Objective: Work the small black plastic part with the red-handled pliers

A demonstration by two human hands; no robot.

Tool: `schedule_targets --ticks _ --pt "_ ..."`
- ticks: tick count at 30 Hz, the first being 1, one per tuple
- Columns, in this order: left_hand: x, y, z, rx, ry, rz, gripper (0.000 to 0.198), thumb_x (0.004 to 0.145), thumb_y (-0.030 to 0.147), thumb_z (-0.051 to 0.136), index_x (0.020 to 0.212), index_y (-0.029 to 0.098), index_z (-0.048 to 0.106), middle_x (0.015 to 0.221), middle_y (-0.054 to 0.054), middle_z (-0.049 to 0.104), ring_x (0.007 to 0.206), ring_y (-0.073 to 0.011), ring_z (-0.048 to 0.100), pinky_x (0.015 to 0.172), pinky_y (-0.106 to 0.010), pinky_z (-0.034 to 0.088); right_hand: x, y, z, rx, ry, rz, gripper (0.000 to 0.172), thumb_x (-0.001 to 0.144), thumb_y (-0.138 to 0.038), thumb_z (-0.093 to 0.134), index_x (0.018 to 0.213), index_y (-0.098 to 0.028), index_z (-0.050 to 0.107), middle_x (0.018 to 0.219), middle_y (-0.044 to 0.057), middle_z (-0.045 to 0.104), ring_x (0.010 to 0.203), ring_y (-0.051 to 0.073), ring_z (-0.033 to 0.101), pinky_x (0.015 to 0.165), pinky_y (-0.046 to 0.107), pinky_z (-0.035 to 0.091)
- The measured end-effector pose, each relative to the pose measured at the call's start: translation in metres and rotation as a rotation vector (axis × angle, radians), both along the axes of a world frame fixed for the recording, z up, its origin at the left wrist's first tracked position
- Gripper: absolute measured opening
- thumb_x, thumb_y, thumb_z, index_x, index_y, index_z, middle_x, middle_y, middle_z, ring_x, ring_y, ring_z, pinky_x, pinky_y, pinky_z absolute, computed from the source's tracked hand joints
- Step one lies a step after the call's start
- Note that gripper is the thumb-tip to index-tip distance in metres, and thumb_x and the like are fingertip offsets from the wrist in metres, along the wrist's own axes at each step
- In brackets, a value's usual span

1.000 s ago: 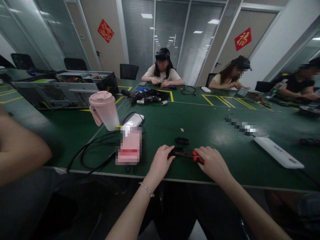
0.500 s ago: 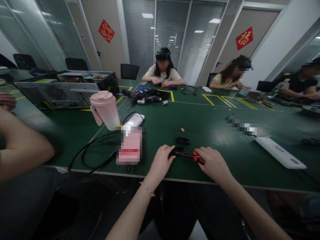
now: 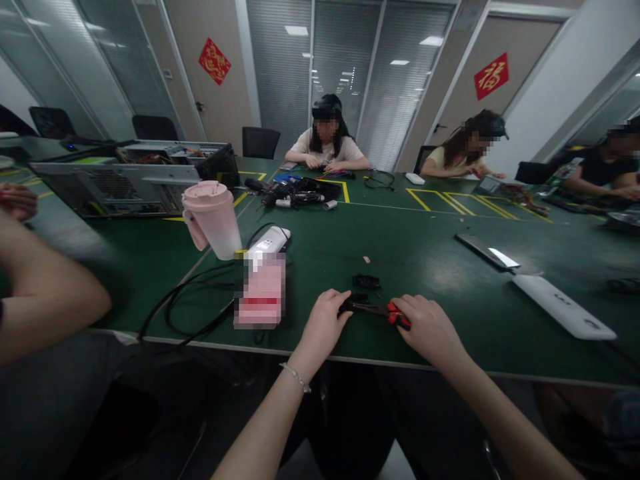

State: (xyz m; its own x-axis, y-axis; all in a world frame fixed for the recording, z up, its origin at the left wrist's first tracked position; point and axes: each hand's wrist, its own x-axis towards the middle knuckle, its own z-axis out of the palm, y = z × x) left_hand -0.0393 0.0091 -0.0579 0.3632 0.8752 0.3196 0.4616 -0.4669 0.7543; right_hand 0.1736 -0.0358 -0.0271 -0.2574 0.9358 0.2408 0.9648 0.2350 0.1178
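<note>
Near the table's front edge, my left hand [image 3: 326, 319] is closed around a small black plastic part [image 3: 359, 299], which lies low against the green tabletop. My right hand [image 3: 425, 323] grips the red and black handles of a pair of long-nose pliers [image 3: 399, 315]. The pliers' dark jaws point left and reach the black part at my left fingertips; whether they pinch it is too small to tell. Just beyond lies a second black part [image 3: 366, 281], touched by neither hand. A tiny pale scrap [image 3: 367, 259] rests farther back.
Left of my hands are a pink phone [image 3: 261, 293], black cables and a pink cup [image 3: 213, 220]. An open computer case [image 3: 125, 183] stands behind them. A drill [image 3: 273, 195] lies among tools. To the right is a white power bank [image 3: 565, 307]. Co-workers sit around the green table [image 3: 425, 247].
Both hands, the black part and the pliers hold nearly the same place. The whole view has shifted very slightly.
</note>
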Motion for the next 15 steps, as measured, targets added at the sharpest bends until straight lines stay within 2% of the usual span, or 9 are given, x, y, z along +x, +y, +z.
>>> schedule_targets --ticks 4,9,15 --pt "0.0004 0.0007 -0.0014 0.007 -0.006 0.004 0.037 0.075 0.011 0.060 0.111 0.019 0.058 0.096 -0.005 0.057 0.091 -0.0179 0.054 0.084 -0.034 0.044 -0.0001 -0.0005 0.0004 0.036 -0.008 0.018 0.030 0.070 -0.014 0.048 0.097 -0.018 0.058 0.090 0.007 0.061 0.080 0.019 0.051 0.067 0.030 0.034" --pt "0.0007 0.0006 -0.0026 0.031 -0.006 0.004 0.036 0.075 0.011 0.060 0.111 0.019 0.057 0.096 -0.004 0.057 0.092 -0.0178 0.054 0.086 -0.033 0.044 -0.0001 -0.0003 -0.0017 -0.016 0.029 -0.004 0.028 0.071 -0.014 0.046 0.096 -0.019 0.058 0.087 0.005 0.060 0.078 0.018 0.052 0.066 0.029 0.035" --pt "0.0006 0.0005 -0.0024 0.029 0.005 0.004 0.037 0.075 0.011 0.061 0.111 0.018 0.058 0.096 -0.005 0.057 0.093 -0.0182 0.054 0.087 -0.033 0.044 -0.0010 -0.0008 0.0017 0.009 -0.007 0.013 0.030 0.070 -0.013 0.046 0.098 -0.017 0.058 0.090 0.007 0.060 0.080 0.020 0.050 0.067 0.030 0.035"
